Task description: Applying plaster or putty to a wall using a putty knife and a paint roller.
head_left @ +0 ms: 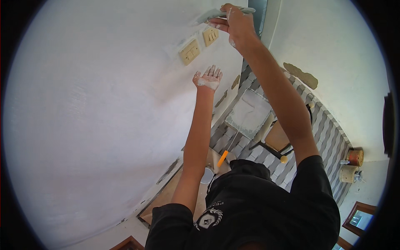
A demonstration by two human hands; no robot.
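Observation:
High up by the wall's right edge, my right hand (240, 26) is closed around a putty knife (204, 16). Its broad pale blade lies close to or against the white wall (104, 91), above the light switches. Two cream switch plates are on the wall, a larger one (189, 53) and a smaller one (211, 36). Below them my left hand (208, 80) is held palm up with fingers stretched out. White putty smears its palm and fingertips, and no tool is in it. Some white residue also marks my right hand.
On the patterned tile floor stand a whitish tray (249, 112), an orange-handled roller (223, 158) and a chair (277, 135). A pail (207, 175) is near my body. Two containers, one reddish (355, 157) and one cream (348, 173), stand at the right wall, which has a bare patch (301, 76).

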